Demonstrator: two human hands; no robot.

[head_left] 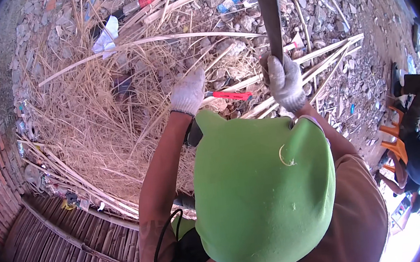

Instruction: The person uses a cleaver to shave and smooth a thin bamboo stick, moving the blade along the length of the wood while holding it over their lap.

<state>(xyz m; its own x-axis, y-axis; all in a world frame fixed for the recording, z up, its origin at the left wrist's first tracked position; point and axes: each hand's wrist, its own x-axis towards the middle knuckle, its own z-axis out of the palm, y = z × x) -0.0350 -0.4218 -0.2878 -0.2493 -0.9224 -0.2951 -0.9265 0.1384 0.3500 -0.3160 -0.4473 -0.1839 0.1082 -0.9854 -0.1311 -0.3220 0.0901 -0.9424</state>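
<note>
My right hand (285,81), in a pale work glove, is closed around the lower end of a long dark flat strip (268,10). The strip rises to the top edge; whether it is a blade or a slat I cannot tell. To its left, my left hand (189,91), also gloved, is closed near a thin pale strip. What its fingers hold is hidden. A red-handled tool (232,95) lies between the hands, one end close to the left glove. Pale split strips (332,51) extend to the right behind my right hand.
Straw-like shavings (90,108) cover the rubble at left. Beyond lie a crumpled white piece (107,37) and a blue-labelled bottle (229,3). A slatted pole panel (69,248) is at lower left. A green cloth cap (267,186) blocks the lower middle. People sit near orange chairs (396,147).
</note>
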